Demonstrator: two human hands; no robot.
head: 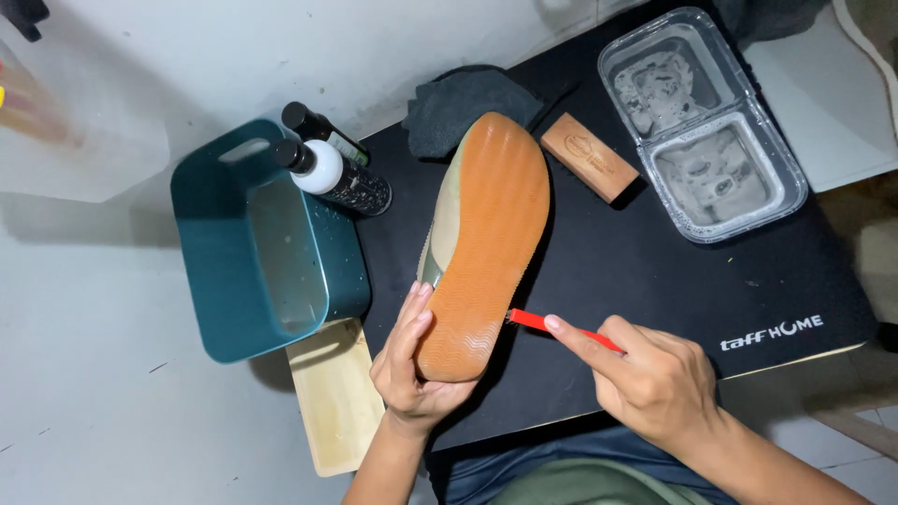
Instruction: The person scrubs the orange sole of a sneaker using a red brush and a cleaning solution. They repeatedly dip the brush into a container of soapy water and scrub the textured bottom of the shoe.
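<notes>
Shoe (486, 234), sole up, orange ribbed outsole facing the camera, pale green upper showing along its left edge; lying lengthwise over the black counter (655, 271), toe pointing away, heel end nearest the body. Left hand (409, 360) cupped around the heel end, fingers (412, 313) wrapped up the left side of the shoe, thumb under the heel. Right hand (655, 379) closed on a thin red brush handle (552, 327), forefinger stretched along its top, other fingers curled tight around it. Handle tip touching the right edge of the sole, near the heel; bristles not visible.

Beyond the toe, a dark grey cloth (468, 103) bunched at the back edge of the counter. Just right of the toe, a wooden block brush (589, 157) lying at an angle, apart from the shoe. Farther right, a clear two-compartment plastic tray (702, 122) holding cloudy, foamy liquid in both wells. Left of the shoe, two dark bottles (332, 168), one with a white shoulder, lying against a teal plastic basket (253, 243) with wet inner walls. Under the basket's near corner, a pale wooden board (337, 397) standing out toward the body. Grey floor (94, 374) to the left. Below the counter's near edge, dark blue and green clothing on the lap.
</notes>
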